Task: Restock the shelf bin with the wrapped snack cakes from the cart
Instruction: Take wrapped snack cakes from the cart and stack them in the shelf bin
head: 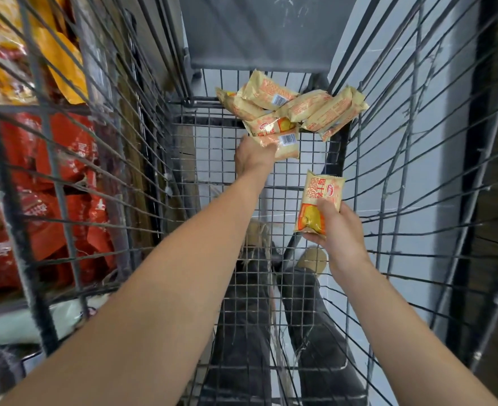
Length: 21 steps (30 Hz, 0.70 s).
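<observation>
Snack cakes (293,109): heaped at cart (403,142) far end; left hand (253,158) grips one off the pile, right hand (340,227) holds another (318,205); best lifted clear of the wire before turning to the shelf

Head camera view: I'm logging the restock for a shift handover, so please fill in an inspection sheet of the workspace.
Surface: wire cart, mesh floor bare near the person.
Job's things: pile of wrapped snack cakes at the cart's far end; one snack cake lifted clear.
Clutter: nothing seen.
Grippers: left hand grips a cake at the pile's near edge; right hand holds the single cake upright.
Cables: nothing seen.
Surroundings: red snack bags and orange bags on shelving to the left; pale floor below.
</observation>
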Tool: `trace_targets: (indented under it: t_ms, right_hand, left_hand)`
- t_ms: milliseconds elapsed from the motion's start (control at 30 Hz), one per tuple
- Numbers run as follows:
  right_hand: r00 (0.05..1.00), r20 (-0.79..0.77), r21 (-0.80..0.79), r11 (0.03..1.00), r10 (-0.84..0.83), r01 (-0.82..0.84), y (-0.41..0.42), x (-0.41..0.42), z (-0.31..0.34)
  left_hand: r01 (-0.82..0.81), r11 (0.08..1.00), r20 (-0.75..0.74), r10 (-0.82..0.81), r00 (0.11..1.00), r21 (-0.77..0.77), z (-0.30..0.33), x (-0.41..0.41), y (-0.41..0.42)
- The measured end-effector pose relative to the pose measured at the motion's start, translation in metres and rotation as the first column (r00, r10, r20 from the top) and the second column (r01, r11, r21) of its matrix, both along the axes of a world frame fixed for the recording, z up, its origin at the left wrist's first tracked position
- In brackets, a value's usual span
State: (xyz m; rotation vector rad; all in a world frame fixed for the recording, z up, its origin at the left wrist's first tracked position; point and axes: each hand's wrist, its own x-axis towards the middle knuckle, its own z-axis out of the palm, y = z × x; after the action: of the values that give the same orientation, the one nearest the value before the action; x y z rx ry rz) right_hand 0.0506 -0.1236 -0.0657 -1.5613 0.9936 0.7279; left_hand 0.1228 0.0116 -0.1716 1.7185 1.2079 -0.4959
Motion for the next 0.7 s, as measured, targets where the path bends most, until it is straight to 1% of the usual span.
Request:
trace_targets:
  t_ms: [133, 200, 267, 333, 367, 400, 433, 467, 500, 567, 633, 700]
  right_hand:
    - [1.000, 0.003, -0.001, 1.000, -0.021, 0.021, 0.000, 0.000, 0.002]
    - [1.000, 0.020, 0.039, 0.999, -0.021, 0.020, -0.001, 0.000, 0.006]
    - [0.999, 0.034, 0.097, 0.995, 0.002, -0.005, -0.002, 0.000, 0.010]
    - [0.997, 0.051, 0.148, 0.987, 0.056, -0.063, -0.002, 0.000, 0.016]
    - [0.996, 0.059, 0.184, 0.980, 0.061, -0.071, -0.001, 0.000, 0.018]
    - [0.997, 0.063, 0.234, 0.971, 0.034, -0.048, -0.001, 0.000, 0.020]
    - [0.998, 0.061, 0.292, 0.957, -0.012, -0.006, -0.001, 0.000, 0.023]
    - [0.997, 0.058, 0.334, 0.942, -0.050, 0.028, -0.002, -0.002, 0.024]
    - [0.997, 0.057, 0.352, 0.935, -0.058, 0.035, -0.002, -0.004, 0.026]
    - [0.998, 0.052, 0.359, 0.933, -0.031, 0.011, -0.004, -0.010, 0.031]
    - [0.999, 0.039, 0.383, 0.924, -0.022, 0.005, -0.005, -0.017, 0.032]
    - [0.999, 0.023, 0.402, 0.916, -0.033, 0.021, -0.006, -0.023, 0.033]
  left_hand:
    - [-0.081, 0.991, 0.148, 0.097, 0.984, -0.109, 0.031, -0.025, -0.011]
    - [-0.051, 0.992, 0.229, 0.077, 0.970, -0.117, 0.056, -0.046, -0.018]
    - [0.067, 0.997, 0.374, -0.045, 0.926, -0.048, 0.083, -0.068, -0.025]
    - [0.245, 0.968, 0.473, -0.243, 0.847, 0.058, 0.103, -0.092, -0.031]
    - [0.335, 0.938, 0.484, -0.337, 0.808, 0.094, 0.111, -0.104, -0.035]
    - [0.416, 0.905, 0.474, -0.407, 0.781, 0.093, 0.118, -0.114, -0.038]
    - [0.477, 0.878, 0.461, -0.444, 0.768, 0.050, 0.123, -0.124, -0.041]
    - [0.504, 0.863, 0.465, -0.441, 0.768, -0.015, 0.130, -0.131, -0.042]
    - [0.492, 0.867, 0.483, -0.397, 0.781, -0.082, 0.135, -0.137, -0.041]
    - [0.370, 0.906, 0.514, -0.223, 0.828, -0.203, 0.142, -0.139, -0.037]
    - [0.217, 0.931, 0.449, -0.066, 0.891, -0.294, 0.144, -0.134, -0.033]
    - [0.125, 0.939, 0.351, -0.005, 0.936, -0.320, 0.144, -0.126, -0.031]
